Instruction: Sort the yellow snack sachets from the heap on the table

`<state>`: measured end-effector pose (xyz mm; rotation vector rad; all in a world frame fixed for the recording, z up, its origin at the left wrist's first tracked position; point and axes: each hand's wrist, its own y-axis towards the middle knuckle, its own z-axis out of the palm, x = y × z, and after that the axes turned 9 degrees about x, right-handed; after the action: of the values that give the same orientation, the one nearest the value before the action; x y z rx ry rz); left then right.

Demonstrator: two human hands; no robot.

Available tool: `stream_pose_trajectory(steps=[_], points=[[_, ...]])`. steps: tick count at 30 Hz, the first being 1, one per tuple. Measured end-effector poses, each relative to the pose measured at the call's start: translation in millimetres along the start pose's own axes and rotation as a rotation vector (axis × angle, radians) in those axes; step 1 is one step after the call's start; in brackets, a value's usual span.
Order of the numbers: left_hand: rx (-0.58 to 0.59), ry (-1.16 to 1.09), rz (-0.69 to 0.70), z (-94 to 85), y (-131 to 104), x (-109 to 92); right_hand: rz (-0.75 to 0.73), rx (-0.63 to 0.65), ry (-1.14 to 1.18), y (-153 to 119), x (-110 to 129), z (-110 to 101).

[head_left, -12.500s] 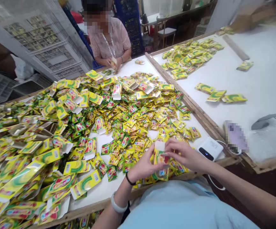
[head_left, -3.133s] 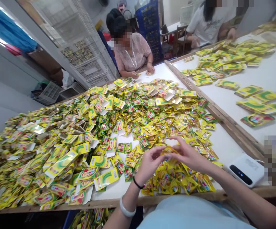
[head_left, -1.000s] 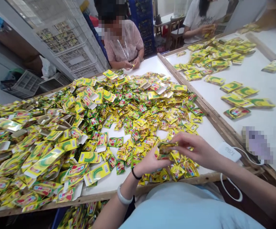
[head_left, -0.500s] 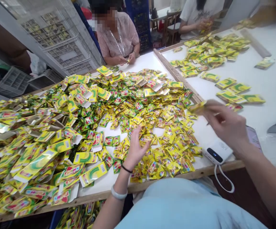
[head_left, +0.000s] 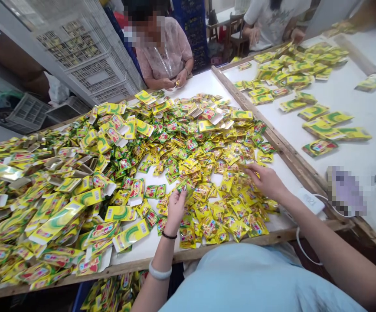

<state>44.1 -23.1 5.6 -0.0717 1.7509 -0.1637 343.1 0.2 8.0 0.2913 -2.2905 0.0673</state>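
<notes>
My left hand (head_left: 176, 206) is closed, thumb and fingers pinching a green sachet (head_left: 185, 187) above the near part of the pile. My right hand (head_left: 267, 180) reaches in from the right, its fingertips pinched on a yellow sachet (head_left: 241, 168) at the pile's right side. Small yellow and green sachets (head_left: 212, 225) are heaped between and beyond my hands. Left of them lie many flat, open yellow cartons (head_left: 131, 234), some with white flaps showing.
Filled yellow boxes (head_left: 319, 147) lie on the white table beyond a wooden strip (head_left: 256, 110). A white power bank (head_left: 308, 201) with a cable sits near my right forearm. Two people work across the table. White crates (head_left: 99, 78) are stacked at the back left.
My right hand has come left from the wooden strip to the sachets, and the yellow box it held is gone from it. My left hand has closed on a green sachet.
</notes>
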Motion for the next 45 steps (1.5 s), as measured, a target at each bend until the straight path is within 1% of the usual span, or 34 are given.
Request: stream_pose_trajectory(steps=[2,5,7,9,11,14,16,18,19,20,21,22,23,24,25,26,27,28,29,30,31,32,33,34,35,36,37,38,39,40,42,43,44,45], points=[[0.075,-0.126,-0.021,14.2,-3,-7,-0.029,0.002,0.24,-1,29,1],[0.201,-0.353,-0.084,36.2,-7,-21,-0.097,0.14,0.568,-1,67,15],[0.274,-0.474,-0.116,45.5,-10,-30,-0.1,0.194,0.667,1,80,26],[0.293,-0.495,-0.105,49.7,-13,-35,-0.086,0.195,0.638,1,83,33],[0.256,-0.436,-0.069,51.2,-17,-37,-0.063,0.19,0.658,1,83,37],[0.184,-0.323,0.013,55.4,-23,-39,0.023,0.229,0.833,-1,82,41],[0.168,-0.233,0.104,59.3,-27,-39,0.066,0.324,0.907,-1,81,45],[0.166,-0.063,0.196,58.3,-29,-39,0.068,0.455,0.906,-1,79,49],[0.162,0.045,0.235,53.2,-29,-38,0.061,0.497,0.878,-2,77,50],[0.145,0.167,0.263,44.0,-27,-35,0.059,0.515,0.837,-3,74,51],[0.098,0.299,0.275,30.3,-23,-32,0.065,0.505,0.788,-4,71,50],[0.031,0.435,0.266,12.1,-18,-27,0.075,0.474,0.741,-5,67,47],[-0.094,0.586,0.225,-9.8,-12,-21,0.084,0.433,0.704,-6,63,44],[-0.261,0.748,0.127,-34.0,-5,-14,0.093,0.395,0.684,-7,59,40],[-0.397,0.894,-0.022,-58.9,2,-7,0.106,0.365,0.682,-7,55,36],[-0.507,1.002,-0.195,-82.6,8,0,0.12,0.344,0.688,-8,52,33],[-0.568,1.017,-0.272,-103.2,13,6,0.134,0.334,0.698,-9,50,30],[-0.594,1.031,-0.312,-119.3,16,10,0.146,0.332,0.711,-10,48,27],[-0.604,1.038,-0.343,-129.6,18,11,0.155,0.335,0.727,-11,48,26],[-0.594,1.042,-0.332,-133.7,18,10,0.159,0.341,0.746,-11,48,26],[-0.571,1.056,-0.29,-131.7,16,6,0.159,0.349,0.768,-12,50,27],[-0.521,1.063,-0.208,-124.2,13,-1,0.157,0.356,0.792,-12,52,28],[-0.435,1.055,-0.094,-112.6,8,-10,0.154,0.358,0.823,-12,55,29],[-0.319,1.031,0.042,-98.3,2,-21,0.152,0.355,0.861,-11,58,30],[-0.151,0.977,0.177,-82.6,-5,-33,0.149,0.35,0.901,-9,61,31],[0.03,0.91,0.27,-67.0,-12,-45,0.145,0.353,0.944,-8,64,31],[0.193,0.852,0.324,-52.3,-17,-55,0.144,0.363,0.997,-7,67,31],[0.298,0.78,0.367,-39.1,-21,-64,0.148,0.373,1.062,-6,69,31],[0.334,0.69,0.412,-27.4,-23,-69,0.155,0.374,1.133,-6,72,30],[0.306,0.579,0.458,-17.0,-23,-71,0.166,0.37,1.203,-6,74,30],[0.162,0.318,0.533,1.1,-19,-67,0.181,0.33,1.32,-9,79,29],[0.115,0.2,0.545,9.5,-17,-63,0.182,0.311,1.355,-12,81,30],[0.109,0.105,0.533,17.7,-15,-60,0.179,0.314,1.373,-14,83,31],[0.141,0.038,0.504,25.5,-14,-57,0.175,0.335,1.378,-17,84,32]])
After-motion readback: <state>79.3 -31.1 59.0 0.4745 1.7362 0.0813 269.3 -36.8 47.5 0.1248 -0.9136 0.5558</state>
